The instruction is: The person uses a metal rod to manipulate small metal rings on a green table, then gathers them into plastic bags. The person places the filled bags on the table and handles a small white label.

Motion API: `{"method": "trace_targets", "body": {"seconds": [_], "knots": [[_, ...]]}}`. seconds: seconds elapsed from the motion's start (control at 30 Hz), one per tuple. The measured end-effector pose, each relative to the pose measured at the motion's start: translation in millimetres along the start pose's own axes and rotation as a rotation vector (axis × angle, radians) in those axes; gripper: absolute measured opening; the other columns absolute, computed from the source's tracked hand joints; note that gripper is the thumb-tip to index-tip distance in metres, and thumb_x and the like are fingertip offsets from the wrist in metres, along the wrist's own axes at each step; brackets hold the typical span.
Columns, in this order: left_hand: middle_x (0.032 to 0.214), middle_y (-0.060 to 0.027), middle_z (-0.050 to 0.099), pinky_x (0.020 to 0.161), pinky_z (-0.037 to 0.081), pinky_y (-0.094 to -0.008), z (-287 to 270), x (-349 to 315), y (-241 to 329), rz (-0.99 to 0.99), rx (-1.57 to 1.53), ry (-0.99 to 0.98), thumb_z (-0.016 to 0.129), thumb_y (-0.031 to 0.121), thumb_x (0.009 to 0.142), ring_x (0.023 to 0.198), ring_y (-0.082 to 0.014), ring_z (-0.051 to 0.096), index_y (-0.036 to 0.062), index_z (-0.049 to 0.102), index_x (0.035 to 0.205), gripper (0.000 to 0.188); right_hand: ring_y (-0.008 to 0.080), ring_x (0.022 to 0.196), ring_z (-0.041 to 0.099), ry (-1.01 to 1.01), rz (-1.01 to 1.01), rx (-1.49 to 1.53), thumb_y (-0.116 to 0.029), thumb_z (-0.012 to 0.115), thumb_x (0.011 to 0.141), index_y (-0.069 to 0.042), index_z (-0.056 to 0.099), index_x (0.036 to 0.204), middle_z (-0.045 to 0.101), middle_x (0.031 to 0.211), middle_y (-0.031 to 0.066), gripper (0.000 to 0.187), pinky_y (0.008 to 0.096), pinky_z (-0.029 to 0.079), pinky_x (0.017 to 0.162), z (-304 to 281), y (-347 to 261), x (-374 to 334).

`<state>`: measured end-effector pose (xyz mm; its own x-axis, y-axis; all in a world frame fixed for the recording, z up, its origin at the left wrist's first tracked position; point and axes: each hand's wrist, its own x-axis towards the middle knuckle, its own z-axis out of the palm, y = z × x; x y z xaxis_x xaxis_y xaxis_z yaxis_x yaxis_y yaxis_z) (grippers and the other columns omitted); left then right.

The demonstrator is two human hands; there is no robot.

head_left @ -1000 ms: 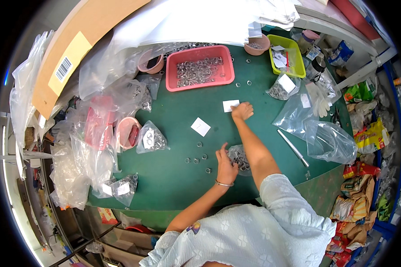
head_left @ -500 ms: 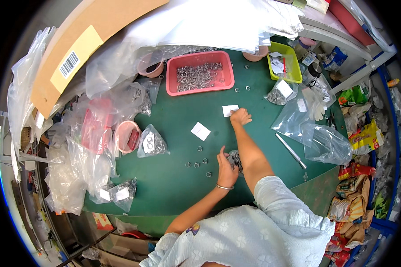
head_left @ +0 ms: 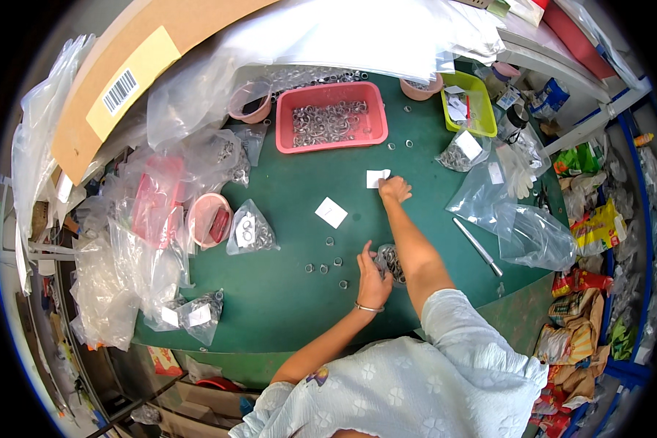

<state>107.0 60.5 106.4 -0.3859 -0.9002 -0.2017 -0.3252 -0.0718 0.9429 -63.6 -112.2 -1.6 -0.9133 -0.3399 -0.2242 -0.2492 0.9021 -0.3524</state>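
My right hand (head_left: 395, 190) reaches far forward over the green table. Its fingers are closed at the right edge of a small white paper slip (head_left: 374, 179). A second white slip (head_left: 331, 212) lies apart, to the left and nearer. My left hand (head_left: 373, 282) rests near the table's front with its fingers stretched out, wearing a bracelet. Right beside it is a clear plastic bag of metal rings (head_left: 393, 261), partly hidden by my right arm. Several loose metal rings (head_left: 324, 269) lie to the left of my left hand.
A pink basket (head_left: 276, 124) of metal rings stands at the back, a yellow-green basket (head_left: 494, 124) to its right. Bagged rings (head_left: 252, 230) and a pink bowl (head_left: 194, 235) sit at left. A metal rod (head_left: 477, 247) and clear plastic bags (head_left: 536, 237) lie at right.
The view has shifted slightly. Near my left hand, more of the bag of rings shows. My right hand stays at the edge of the paper slip.
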Motion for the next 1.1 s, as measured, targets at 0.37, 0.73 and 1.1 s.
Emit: {"method": "trace_targets", "body": {"seconds": [0.37, 0.73, 1.1], "knots": [[0.103, -0.0166, 0.046, 0.071, 0.047, -0.0347, -1.5, -1.2, 7.2, 0.100, 0.127, -0.055, 0.054, -0.003, 0.073, 0.081, -0.0261, 0.054, 0.0043, 0.040, 0.124, 0.053, 0.0091, 0.059, 0.050, -0.463, -0.645, 0.651, -0.015, 0.062, 0.081, -0.004, 0.052, 0.075, 0.053, 0.067, 0.0011, 0.016, 0.0271, 0.042, 0.050, -122.9, 74.0, 90.4], [0.086, -0.0141, 0.058, 0.064, 0.047, -0.0315, 2.2, -12.2, 10.2, -0.097, 0.172, 0.034, 0.053, 0.000, 0.074, 0.069, -0.0230, 0.056, 0.0024, 0.048, 0.117, 0.043, 0.0401, 0.088, 0.059, 0.187, -0.424, 0.386, -0.024, 0.061, 0.076, 0.002, 0.062, 0.095, 0.061, 0.091, 0.0255, 0.032, 0.0454, 0.045, 0.078, -189.3, 56.7, 354.6], [0.090, -0.0166, 0.055, 0.072, 0.044, -0.0360, 3.2, -27.4, 17.5, -0.061, 0.249, 0.283, 0.054, 0.012, 0.087, 0.080, -0.0299, 0.054, -0.0031, 0.049, 0.113, 0.031, 0.0286, 0.087, 0.056, 0.479, -0.957, 0.457, -0.012, 0.057, 0.082, 0.002, 0.058, 0.105, 0.060, 0.095, 0.0164, 0.026, 0.0373, 0.043, 0.080, -201.7, 55.4, 224.6]]}}
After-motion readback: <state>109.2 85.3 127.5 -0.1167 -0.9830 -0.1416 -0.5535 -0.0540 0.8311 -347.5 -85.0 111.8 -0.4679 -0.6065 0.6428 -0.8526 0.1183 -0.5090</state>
